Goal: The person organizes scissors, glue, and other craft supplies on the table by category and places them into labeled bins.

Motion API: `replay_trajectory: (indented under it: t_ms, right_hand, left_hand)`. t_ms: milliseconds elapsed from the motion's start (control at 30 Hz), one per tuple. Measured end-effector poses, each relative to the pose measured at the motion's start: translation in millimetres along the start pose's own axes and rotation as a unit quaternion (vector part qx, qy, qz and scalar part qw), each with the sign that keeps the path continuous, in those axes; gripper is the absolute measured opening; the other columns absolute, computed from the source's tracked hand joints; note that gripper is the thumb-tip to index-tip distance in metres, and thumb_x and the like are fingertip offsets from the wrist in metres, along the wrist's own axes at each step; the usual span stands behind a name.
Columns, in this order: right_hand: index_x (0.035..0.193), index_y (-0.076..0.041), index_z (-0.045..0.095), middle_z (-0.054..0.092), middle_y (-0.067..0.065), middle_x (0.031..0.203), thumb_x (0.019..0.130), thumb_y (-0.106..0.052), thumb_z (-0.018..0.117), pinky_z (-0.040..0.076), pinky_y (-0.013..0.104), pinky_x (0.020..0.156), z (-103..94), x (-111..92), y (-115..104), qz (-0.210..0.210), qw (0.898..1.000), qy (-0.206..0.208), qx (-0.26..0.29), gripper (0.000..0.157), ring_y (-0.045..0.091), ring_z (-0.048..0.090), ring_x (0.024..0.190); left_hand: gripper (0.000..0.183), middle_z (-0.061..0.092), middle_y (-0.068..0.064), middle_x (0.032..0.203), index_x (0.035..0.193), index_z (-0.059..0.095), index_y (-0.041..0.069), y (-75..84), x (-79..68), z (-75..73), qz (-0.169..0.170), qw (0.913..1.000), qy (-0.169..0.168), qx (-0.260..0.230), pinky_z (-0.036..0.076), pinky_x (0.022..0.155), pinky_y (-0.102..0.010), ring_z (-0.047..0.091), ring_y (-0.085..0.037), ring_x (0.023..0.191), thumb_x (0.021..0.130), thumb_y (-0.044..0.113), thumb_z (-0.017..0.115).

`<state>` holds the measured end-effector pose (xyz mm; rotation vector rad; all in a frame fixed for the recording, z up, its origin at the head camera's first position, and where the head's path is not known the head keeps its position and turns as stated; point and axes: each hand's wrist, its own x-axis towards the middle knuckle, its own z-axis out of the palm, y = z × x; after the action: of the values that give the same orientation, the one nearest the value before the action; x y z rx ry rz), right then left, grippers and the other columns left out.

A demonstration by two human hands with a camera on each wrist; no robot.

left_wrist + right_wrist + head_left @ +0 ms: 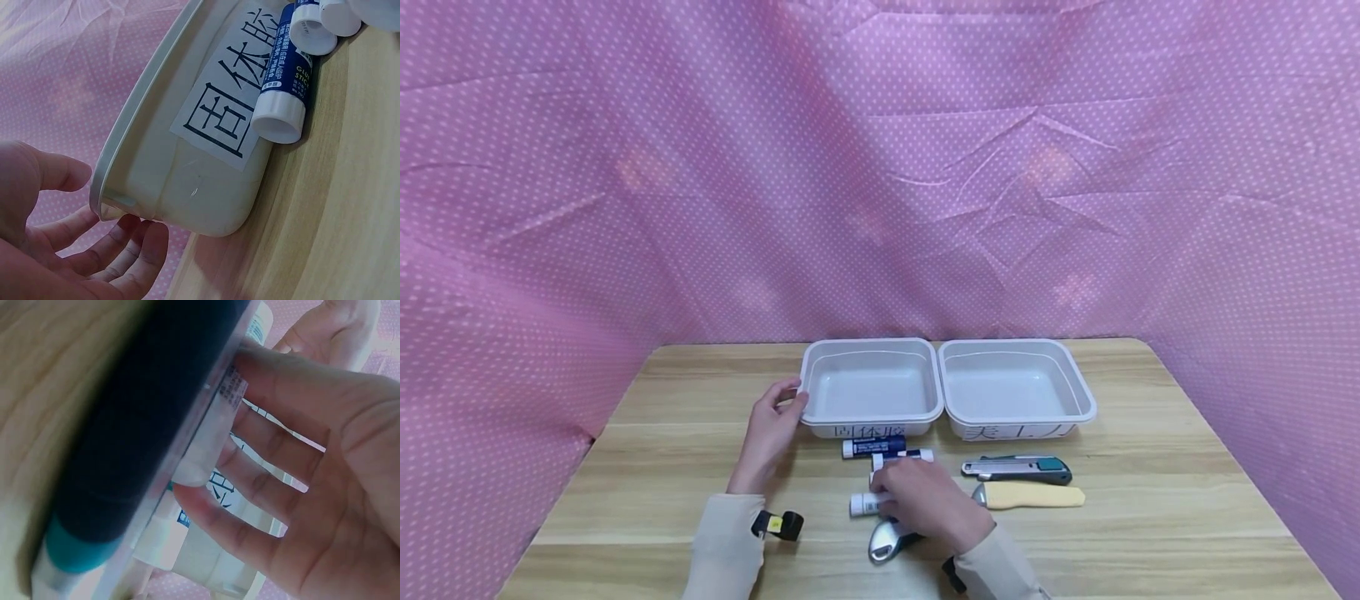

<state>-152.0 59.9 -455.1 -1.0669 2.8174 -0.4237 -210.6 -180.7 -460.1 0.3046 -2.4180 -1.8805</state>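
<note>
While the head view hides it, the hands: left (pixel 772 429) relaxed at tray (pixel 150 169), right (pixel 928 500) touching glue stick (pixel 868 503)

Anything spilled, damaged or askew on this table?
Nothing stands out. Both white trays sit side by side, upright and empty; the glue sticks and utility knives lie flat before them. Left hand touches the left tray's corner; right hand rests on a glue stick.

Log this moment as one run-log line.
left hand: touching left tray corner | right hand: on glue stick | right tray: holds nothing
</note>
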Motion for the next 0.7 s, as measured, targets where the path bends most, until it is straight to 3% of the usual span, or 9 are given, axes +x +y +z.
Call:
replay_trajectory:
  t_ms: [133,367,700]
  right_hand:
    - [0.103,-0.02,0.077,0.069,-0.01,0.092,0.09,-0.018,0.077,0.053,0.02,0.068,-3.7,-1,3,-0.007,1.0,0.008,0.018,0.013,0.003,0.059,0.079]
    - [0.109,-0.018,0.076,0.072,-0.007,0.102,0.092,-0.02,0.075,0.058,0.024,0.079,-10.8,-3,11,-0.034,0.997,0.066,0.021,0.017,0.007,0.065,0.091]
    - [0.123,-0.019,0.071,0.072,-0.004,0.117,0.094,-0.024,0.074,0.061,0.034,0.087,-24.0,-7,17,-0.006,0.991,0.131,0.037,0.029,0.014,0.068,0.104]
  left_hand:
    - [0.044,0.054,-0.021,0.141,0.146,0.05,0.004,-0.3,-0.8,0.1,0.002,1.0,0.001,0.002,0.055,0.103,-0.047,0.06,-0.037,0.123,0.105,0.02,0.054]
    - [0.043,0.055,-0.022,0.14,0.145,0.051,0.003,-0.9,-0.2,0.6,0.007,1.0,0.005,-0.004,0.057,0.101,-0.045,0.061,-0.038,0.121,0.104,0.017,0.055]
    - [0.044,0.055,-0.022,0.14,0.146,0.05,0.003,-0.2,-2.5,1.0,0.003,1.0,0.0,-0.007,0.055,0.103,-0.047,0.06,-0.038,0.124,0.105,0.017,0.055]
